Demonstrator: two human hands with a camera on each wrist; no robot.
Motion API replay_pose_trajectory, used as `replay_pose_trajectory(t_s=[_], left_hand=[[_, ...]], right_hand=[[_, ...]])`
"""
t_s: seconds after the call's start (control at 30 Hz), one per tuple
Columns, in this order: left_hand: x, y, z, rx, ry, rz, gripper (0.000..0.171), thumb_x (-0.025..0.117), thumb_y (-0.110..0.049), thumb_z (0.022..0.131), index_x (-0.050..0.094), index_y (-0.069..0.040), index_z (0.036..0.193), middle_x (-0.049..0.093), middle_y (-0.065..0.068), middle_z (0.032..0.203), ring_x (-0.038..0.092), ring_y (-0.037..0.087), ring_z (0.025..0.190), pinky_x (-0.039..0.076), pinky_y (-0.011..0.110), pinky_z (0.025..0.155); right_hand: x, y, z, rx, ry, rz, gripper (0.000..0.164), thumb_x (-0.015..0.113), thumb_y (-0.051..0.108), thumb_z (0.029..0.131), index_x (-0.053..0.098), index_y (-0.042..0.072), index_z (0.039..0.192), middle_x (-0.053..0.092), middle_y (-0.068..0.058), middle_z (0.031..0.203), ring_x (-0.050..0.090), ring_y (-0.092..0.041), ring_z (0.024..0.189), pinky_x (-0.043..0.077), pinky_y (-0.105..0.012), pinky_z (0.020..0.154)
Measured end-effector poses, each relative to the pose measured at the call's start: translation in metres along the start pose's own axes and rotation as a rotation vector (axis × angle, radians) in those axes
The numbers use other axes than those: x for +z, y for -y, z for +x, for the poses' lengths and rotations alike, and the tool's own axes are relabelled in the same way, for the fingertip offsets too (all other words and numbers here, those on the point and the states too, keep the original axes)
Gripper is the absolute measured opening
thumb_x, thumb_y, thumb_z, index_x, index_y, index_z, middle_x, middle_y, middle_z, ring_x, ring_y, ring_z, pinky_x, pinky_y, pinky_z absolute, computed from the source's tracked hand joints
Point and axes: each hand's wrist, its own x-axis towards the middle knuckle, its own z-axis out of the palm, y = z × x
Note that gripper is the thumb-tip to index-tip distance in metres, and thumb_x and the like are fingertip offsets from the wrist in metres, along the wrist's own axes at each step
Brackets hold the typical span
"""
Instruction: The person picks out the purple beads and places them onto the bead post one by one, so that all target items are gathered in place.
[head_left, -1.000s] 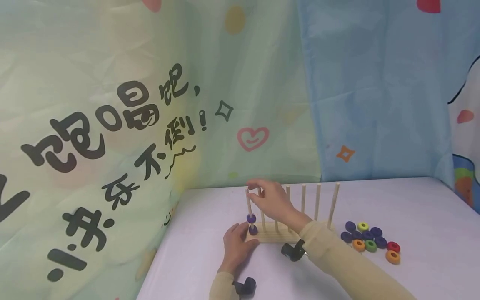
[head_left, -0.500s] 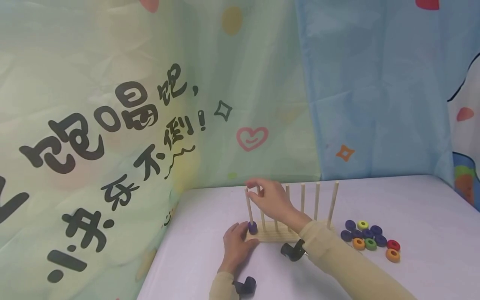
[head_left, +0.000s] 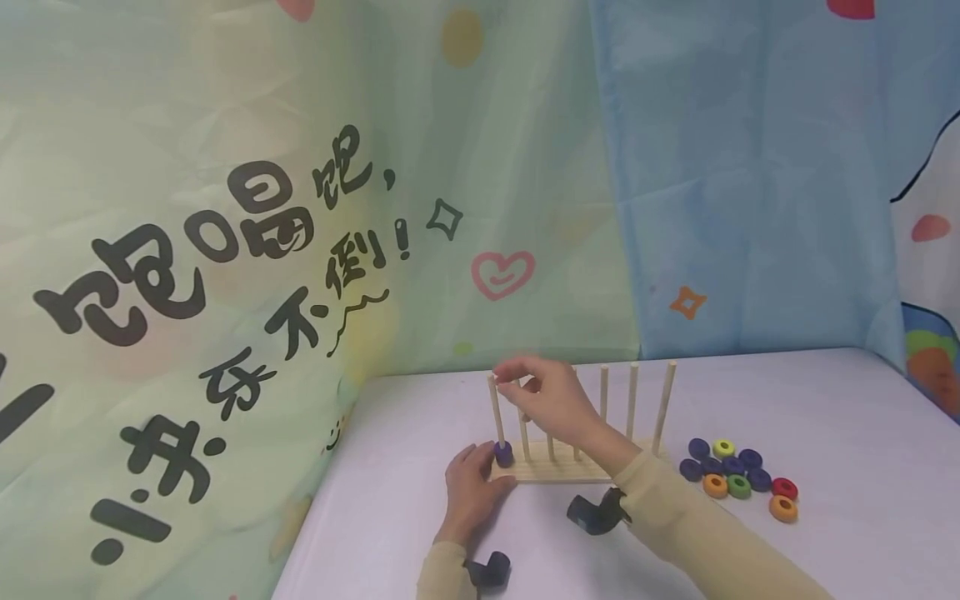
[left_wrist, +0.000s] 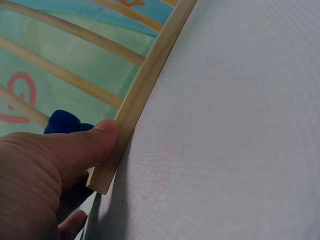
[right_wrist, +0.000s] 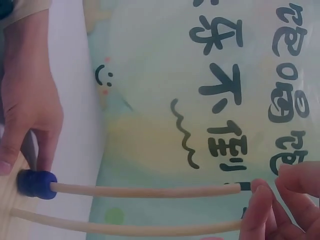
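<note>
My left hand [head_left: 468,490] grips the left end of a pale wooden base [head_left: 558,472] that carries a row of upright pegs. Its thumb [left_wrist: 100,142] presses on the base's near edge, with fingers round the end. Two dark blue-purple ring beads [right_wrist: 37,184] sit stacked at the foot of the leftmost peg [right_wrist: 145,191]. Beside that peg's top is my right hand [head_left: 558,402], its thumb and fingers loosely bent, a gap between them, holding nothing. It hides the upper parts of some pegs behind it in the head view.
To the right of the base, several loose ring beads lie on the white tabletop: dark purple ones [head_left: 732,465], a yellow one [head_left: 723,448], a green one [head_left: 738,487], a red one [head_left: 785,488] and orange ones [head_left: 783,508]. A printed curtain [head_left: 525,167] hangs behind.
The upper purple bead has slid down the leftmost peg onto the lower one. My right hand has shifted slightly right from the peg top; the left hand stays in place.
</note>
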Motion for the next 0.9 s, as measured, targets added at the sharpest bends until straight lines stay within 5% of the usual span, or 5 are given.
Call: replay_pose_trajectory(t_s=[0.9], left_hand=[[0.004, 0.008, 0.004, -0.017, 0.007, 0.003, 0.057, 0.083, -0.028, 0.072, 0.065, -0.016, 0.125, 0.065, 0.006, 0.127, 0.045, 0.037, 0.131, 0.026, 0.06, 0.111]], right_hand=[[-0.01, -0.067, -0.049, 0.114, 0.066, -0.148, 0.02, 0.071, 0.024, 0.088, 0.072, 0.012, 0.104, 0.072, 0.0, 0.096, 0.063, -0.012, 0.079, 0.053, -0.026, 0.068]])
